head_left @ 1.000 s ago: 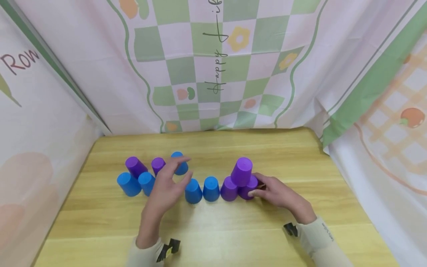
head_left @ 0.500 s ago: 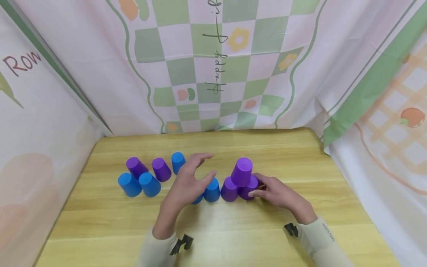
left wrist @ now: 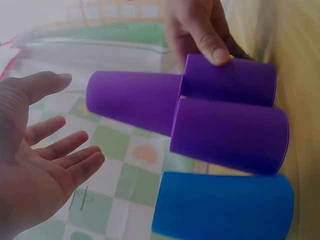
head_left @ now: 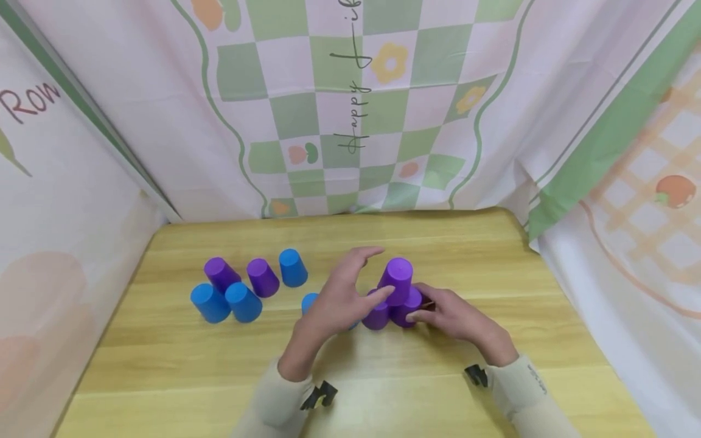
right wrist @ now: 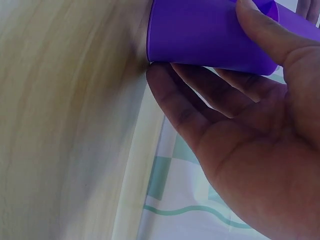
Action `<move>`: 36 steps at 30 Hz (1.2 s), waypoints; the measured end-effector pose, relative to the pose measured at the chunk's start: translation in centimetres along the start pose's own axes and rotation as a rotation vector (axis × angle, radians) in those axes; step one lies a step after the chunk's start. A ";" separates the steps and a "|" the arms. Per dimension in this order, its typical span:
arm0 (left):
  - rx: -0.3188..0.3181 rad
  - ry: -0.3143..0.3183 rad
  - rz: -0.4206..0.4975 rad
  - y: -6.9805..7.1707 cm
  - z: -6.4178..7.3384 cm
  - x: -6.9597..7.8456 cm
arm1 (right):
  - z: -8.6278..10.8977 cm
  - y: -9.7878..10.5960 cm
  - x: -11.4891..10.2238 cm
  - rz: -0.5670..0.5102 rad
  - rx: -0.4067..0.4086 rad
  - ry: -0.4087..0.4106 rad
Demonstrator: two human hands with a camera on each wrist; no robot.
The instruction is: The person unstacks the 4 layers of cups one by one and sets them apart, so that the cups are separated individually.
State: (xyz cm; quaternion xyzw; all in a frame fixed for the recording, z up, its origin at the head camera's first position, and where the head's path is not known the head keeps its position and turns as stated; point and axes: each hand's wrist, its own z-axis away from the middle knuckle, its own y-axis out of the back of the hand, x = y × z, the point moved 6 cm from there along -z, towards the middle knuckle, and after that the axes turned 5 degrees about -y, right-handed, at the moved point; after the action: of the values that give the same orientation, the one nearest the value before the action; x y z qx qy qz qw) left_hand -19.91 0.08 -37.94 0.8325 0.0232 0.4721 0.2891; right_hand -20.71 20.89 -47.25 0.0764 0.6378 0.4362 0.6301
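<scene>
Three upside-down purple cups form a small pyramid. Its top cup (head_left: 398,272) stands across the lower left cup (left wrist: 230,135) and the lower right cup (left wrist: 250,82). My right hand (head_left: 451,313) holds the lower right cup at its side, thumb in front and fingers behind, as the right wrist view also shows. My left hand (head_left: 339,298) is raised just left of the top cup, thumb and fingers spread apart, holding nothing. In the left wrist view, a gap shows between its fingers and that cup. It hides most of two blue cups, one (head_left: 308,301) peeking out.
To the left on the wooden table (head_left: 438,395) stand more upside-down cups: two purple ones (head_left: 263,278) and several blue ones (head_left: 244,303). Behind the table hangs a checkered curtain (head_left: 339,109); printed cloths flank both sides.
My left hand has moved right, from over the left cups past the middle blue cups to beside the top purple cup. My right hand and the purple pyramid stay in place.
</scene>
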 end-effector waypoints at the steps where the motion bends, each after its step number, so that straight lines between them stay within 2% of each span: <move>1: -0.008 0.006 -0.002 -0.2 -0.1 0.1 | 0.0 0.0 0.0 0.004 0.005 0.007; 11: -0.066 0.005 -0.012 -1.8 -1.0 0.5 | -0.1 0.1 -0.1 0.001 0.017 0.016; 26: -0.073 0.013 -0.032 -2.5 -1.1 0.2 | 0.1 -0.1 -0.4 -0.009 0.009 0.025; 36: -0.074 -0.020 -0.015 -3.1 -1.2 0.0 | 0.1 -0.1 -0.3 -0.015 0.004 0.020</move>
State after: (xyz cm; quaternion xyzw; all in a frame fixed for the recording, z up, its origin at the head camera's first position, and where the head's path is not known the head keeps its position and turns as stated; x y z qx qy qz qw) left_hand -20.14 3.16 -39.08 0.8258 0.0092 0.4618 0.3234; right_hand -20.54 20.66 -47.14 0.0683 0.6453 0.4310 0.6270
